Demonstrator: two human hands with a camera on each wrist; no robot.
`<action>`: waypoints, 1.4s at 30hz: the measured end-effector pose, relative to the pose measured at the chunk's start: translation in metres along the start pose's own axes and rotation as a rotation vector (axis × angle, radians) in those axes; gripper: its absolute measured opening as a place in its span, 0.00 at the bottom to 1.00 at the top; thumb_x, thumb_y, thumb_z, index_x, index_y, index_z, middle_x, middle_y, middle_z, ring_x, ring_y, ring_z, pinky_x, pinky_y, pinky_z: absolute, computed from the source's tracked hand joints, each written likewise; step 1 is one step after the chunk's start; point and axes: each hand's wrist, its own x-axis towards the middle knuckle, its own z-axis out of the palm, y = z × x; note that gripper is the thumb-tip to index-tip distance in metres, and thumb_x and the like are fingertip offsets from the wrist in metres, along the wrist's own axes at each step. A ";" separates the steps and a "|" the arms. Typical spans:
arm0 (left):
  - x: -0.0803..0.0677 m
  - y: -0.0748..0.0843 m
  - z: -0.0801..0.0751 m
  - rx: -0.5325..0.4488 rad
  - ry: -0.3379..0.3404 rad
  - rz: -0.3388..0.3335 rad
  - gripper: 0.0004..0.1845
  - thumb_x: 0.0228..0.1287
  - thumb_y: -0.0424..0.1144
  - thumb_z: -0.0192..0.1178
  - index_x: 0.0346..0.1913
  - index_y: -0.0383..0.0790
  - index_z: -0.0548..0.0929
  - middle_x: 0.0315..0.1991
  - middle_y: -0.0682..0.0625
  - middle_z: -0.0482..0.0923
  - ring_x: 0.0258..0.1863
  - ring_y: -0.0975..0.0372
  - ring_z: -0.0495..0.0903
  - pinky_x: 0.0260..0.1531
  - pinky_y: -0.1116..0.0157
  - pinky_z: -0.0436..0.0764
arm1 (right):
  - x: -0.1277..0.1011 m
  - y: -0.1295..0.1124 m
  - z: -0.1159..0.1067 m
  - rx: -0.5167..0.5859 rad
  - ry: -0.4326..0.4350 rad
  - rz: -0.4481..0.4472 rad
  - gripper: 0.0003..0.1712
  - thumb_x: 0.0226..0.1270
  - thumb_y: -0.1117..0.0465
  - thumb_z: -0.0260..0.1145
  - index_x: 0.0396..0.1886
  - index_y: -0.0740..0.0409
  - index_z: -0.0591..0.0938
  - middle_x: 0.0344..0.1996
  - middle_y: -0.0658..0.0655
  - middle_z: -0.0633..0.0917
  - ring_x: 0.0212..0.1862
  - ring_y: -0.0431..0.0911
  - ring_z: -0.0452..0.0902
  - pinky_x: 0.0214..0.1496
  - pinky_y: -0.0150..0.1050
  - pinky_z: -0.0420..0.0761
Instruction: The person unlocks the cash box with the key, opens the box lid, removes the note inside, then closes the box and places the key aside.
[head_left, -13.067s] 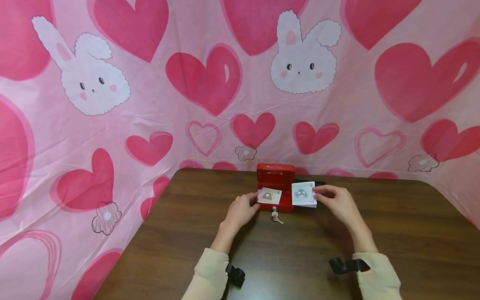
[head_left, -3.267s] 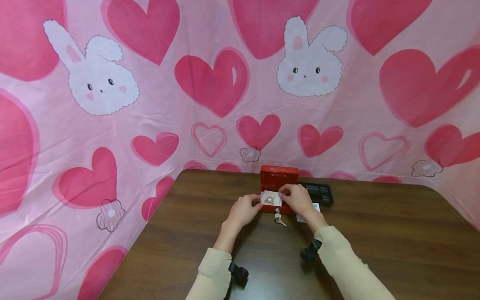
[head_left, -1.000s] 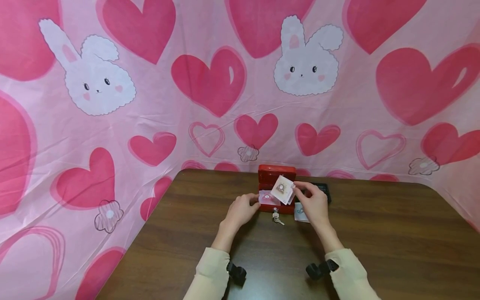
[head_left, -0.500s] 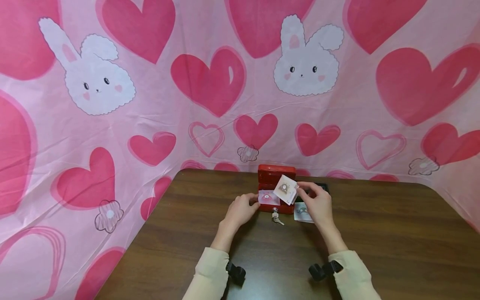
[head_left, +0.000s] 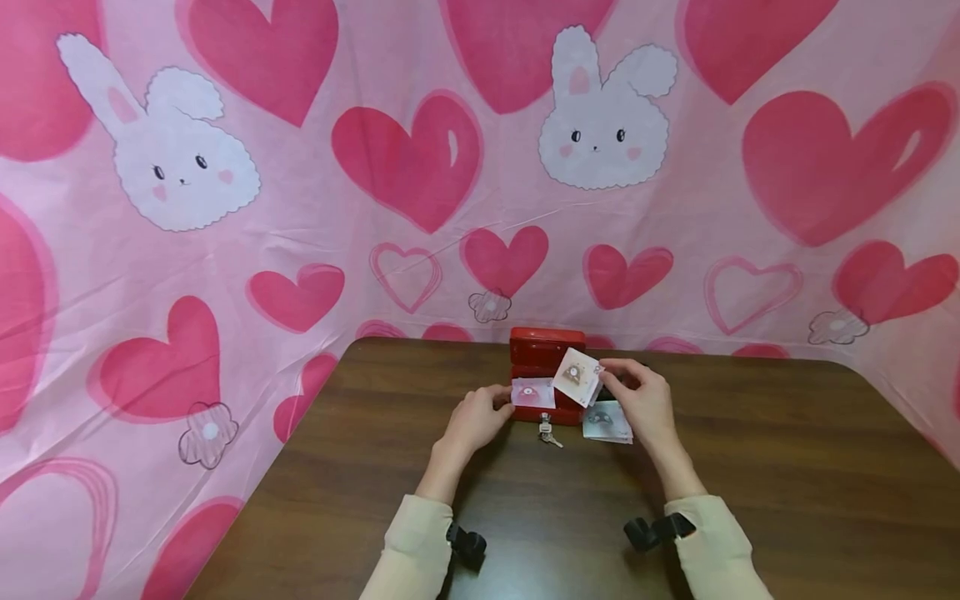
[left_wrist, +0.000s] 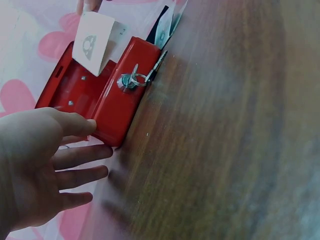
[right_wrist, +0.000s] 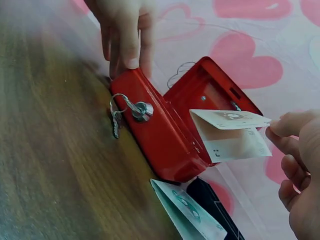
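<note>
A small red cash box (head_left: 545, 346) stands with its lid raised, and a key ring (right_wrist: 116, 117) hangs from its front lock. My left hand (head_left: 474, 419) steadies the box's left end, thumb on the rim and the index finger at the end wall in the left wrist view. Between thumb and fingertips my right hand (head_left: 647, 408) pinches folded brownish banknotes (head_left: 576, 377), tilted above the right part of the box. A pinkish banknote (head_left: 533, 392) lies at the box's left side. Folded bluish-green banknotes (head_left: 607, 421) rest just right of the box.
A black compartment tray (right_wrist: 212, 202) lies beside the box, mostly behind my right hand in the head view. The brown wooden table (head_left: 555, 517) ends at the back against a pink heart-patterned cloth (head_left: 405, 158).
The brownish banknotes have come up off the pinkish one and shifted right with my right hand. Earlier, that hand put the bluish-green banknotes down on the right. My left hand stays at the box.
</note>
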 end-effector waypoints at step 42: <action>0.003 -0.002 0.001 -0.001 -0.001 -0.006 0.20 0.69 0.43 0.61 0.61 0.44 0.82 0.55 0.47 0.85 0.54 0.54 0.83 0.57 0.50 0.80 | 0.008 0.017 -0.061 -0.172 -0.102 0.082 0.17 0.71 0.55 0.64 0.52 0.59 0.86 0.44 0.63 0.88 0.35 0.35 0.70 0.36 0.25 0.71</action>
